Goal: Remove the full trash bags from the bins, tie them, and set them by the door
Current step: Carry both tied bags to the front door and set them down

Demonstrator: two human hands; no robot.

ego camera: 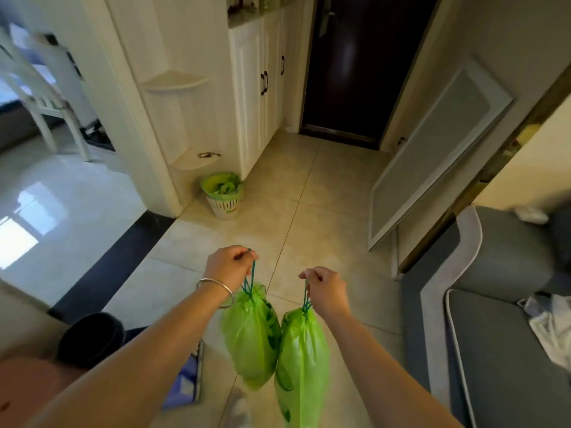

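Bag contents not visible: both green trash bags are cinched at the neck and the plastic is opaque. The right-hand bag [301, 362] runs off the bottom edge, lower end cut off. A blurred white shape, probably a foot, sits at the bottom edge beneath the bags; hard to say. Left hand [230, 267], silver bangle [216, 291] on the wrist, is fisted around the teal drawstring of the left-hand bag [250, 335]. Right hand [324, 288] pinches the other bag's drawstring, fingers curled. Both bags hang clear of the tiled floor [324, 193], sides touching. Dark entry door [355, 66] is straight ahead, well apart from the bags. White slotted bin [224, 203] stands by the cabinet corner, lined in green, with crumpled green material inside; exact item unclear. Grey sofa [500, 335] at right, partly cut off, crumpled whitish cloth on it. Dark round object at lower left, blurred, unidentifiable.
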